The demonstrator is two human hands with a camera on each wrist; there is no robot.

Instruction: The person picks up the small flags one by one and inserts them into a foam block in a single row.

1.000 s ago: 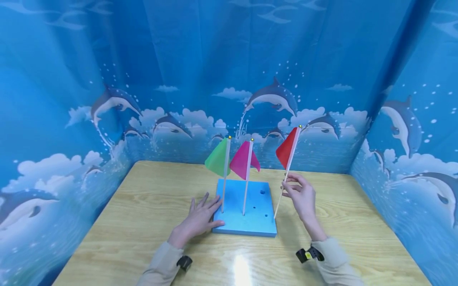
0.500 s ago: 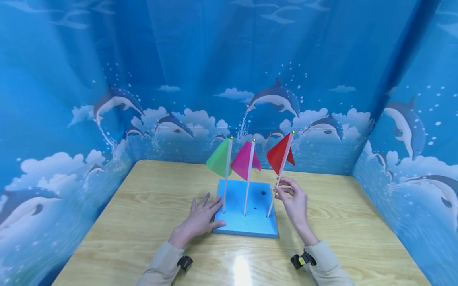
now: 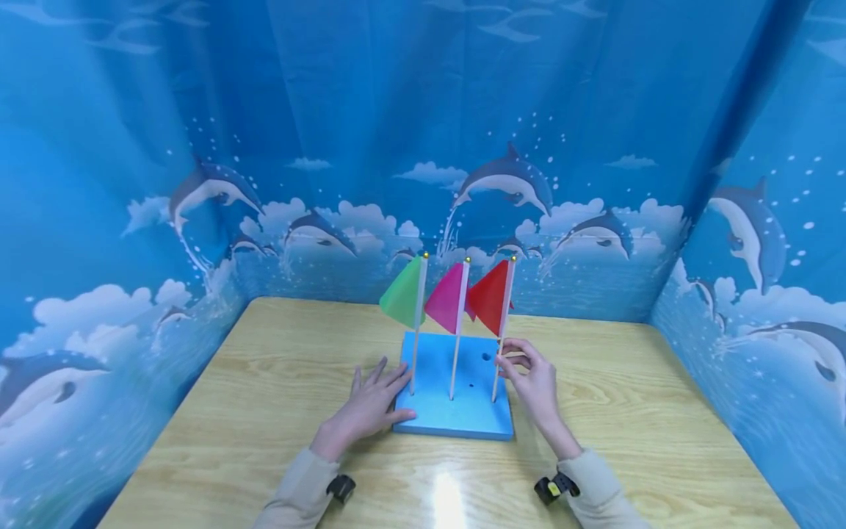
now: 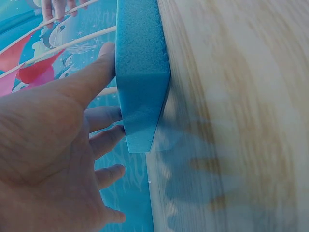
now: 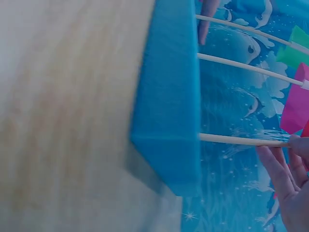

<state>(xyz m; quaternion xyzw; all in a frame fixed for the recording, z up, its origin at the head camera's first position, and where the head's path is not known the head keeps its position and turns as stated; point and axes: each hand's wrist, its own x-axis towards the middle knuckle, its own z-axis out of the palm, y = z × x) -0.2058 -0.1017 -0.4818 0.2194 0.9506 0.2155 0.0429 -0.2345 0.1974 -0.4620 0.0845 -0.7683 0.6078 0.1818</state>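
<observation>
Where fingers (image 3: 512, 361) pinch it, red flag (image 3: 492, 303) near foam block (image 3: 456, 419) edge

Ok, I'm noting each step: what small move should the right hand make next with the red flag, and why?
Probably let go of the pole: the red flag stands upright in the foam block, pinched by the right hand, with the left hand steadying the block.

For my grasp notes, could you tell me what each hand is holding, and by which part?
The right hand pinches the red flag by its stick, below the cloth. The left hand holds nothing; it rests flat against the blue foam block.
</observation>
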